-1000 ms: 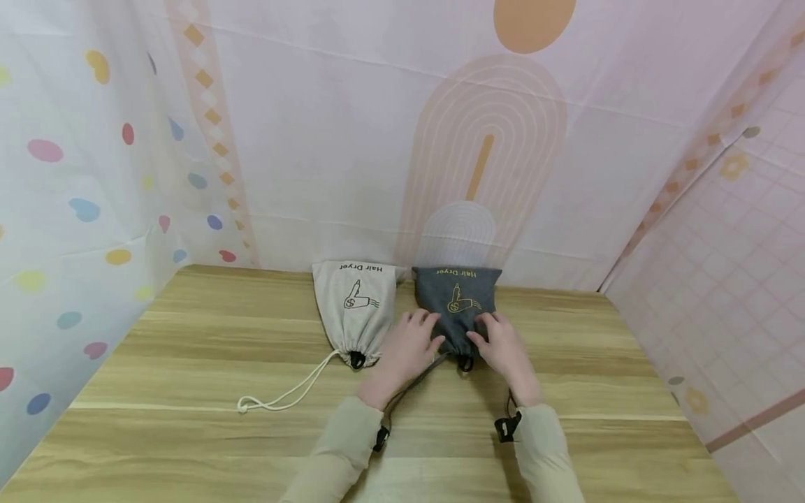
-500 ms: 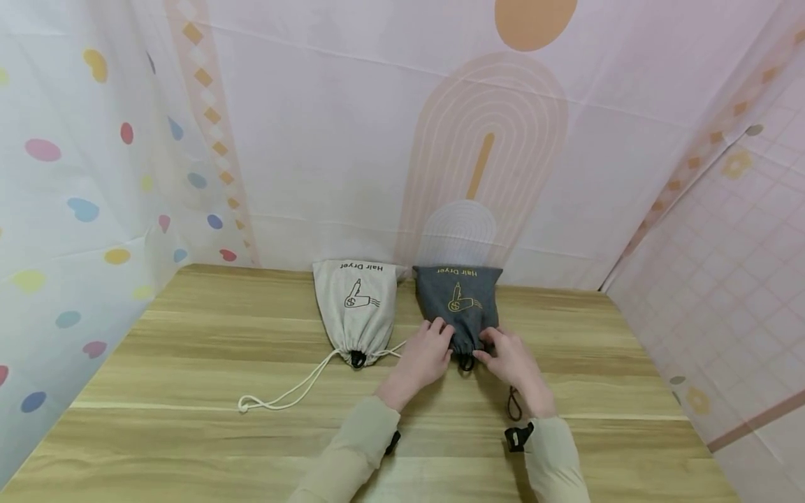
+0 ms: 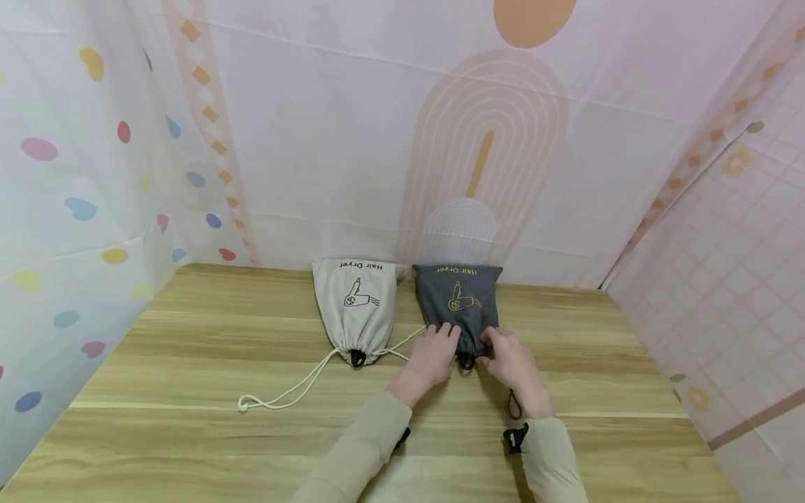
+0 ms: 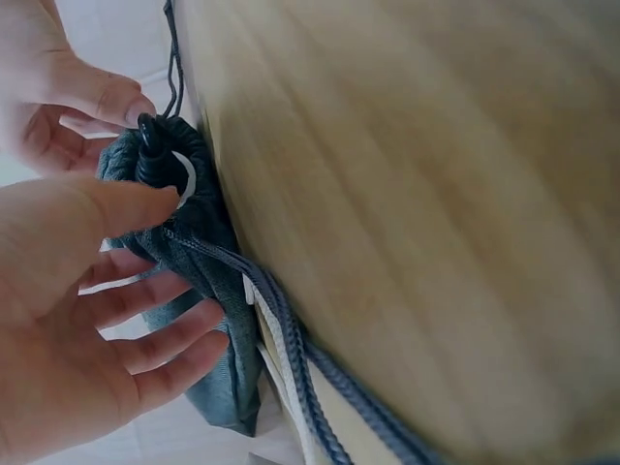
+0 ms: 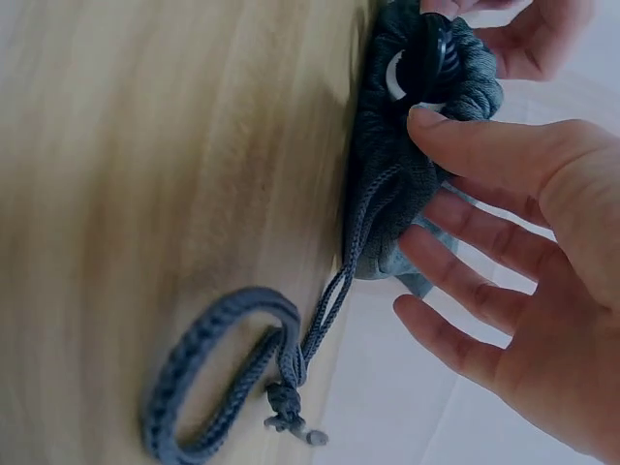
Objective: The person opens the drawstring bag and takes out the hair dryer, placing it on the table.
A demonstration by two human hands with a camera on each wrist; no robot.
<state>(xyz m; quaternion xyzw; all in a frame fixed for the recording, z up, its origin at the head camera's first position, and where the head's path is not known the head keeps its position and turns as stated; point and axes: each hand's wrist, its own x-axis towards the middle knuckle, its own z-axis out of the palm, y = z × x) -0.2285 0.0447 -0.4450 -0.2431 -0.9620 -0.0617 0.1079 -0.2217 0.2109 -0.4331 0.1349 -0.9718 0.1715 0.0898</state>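
A dark grey drawstring bag [image 3: 458, 290], printed "Hair Dryer" in yellow, lies on the table with its gathered mouth facing me. At the mouth's left side, my left hand [image 3: 432, 355] pinches the rim between thumb and fingers. My right hand [image 3: 511, 360] does the same on the right side, its other fingers spread loosely along the cloth. From the mouth shows a black ribbed part with a loop [image 5: 436, 53]; the rest of it is hidden inside. Dark cords [image 4: 300, 354] trail from both sides, and one ends in a knotted loop [image 5: 218, 373].
Left of the dark bag lies a light grey drawstring bag [image 3: 358, 325] with a black "Hair Dryer" print. Its white cord [image 3: 286, 399] stretches out to the left. Patterned curtains [image 3: 327, 140] stand behind and beside the wooden table [image 3: 251, 461].
Both hands have moved closer onto the dark bag's mouth. The left hand has shifted right, uncovering more of the light bag's white cord. The bags stay in place.
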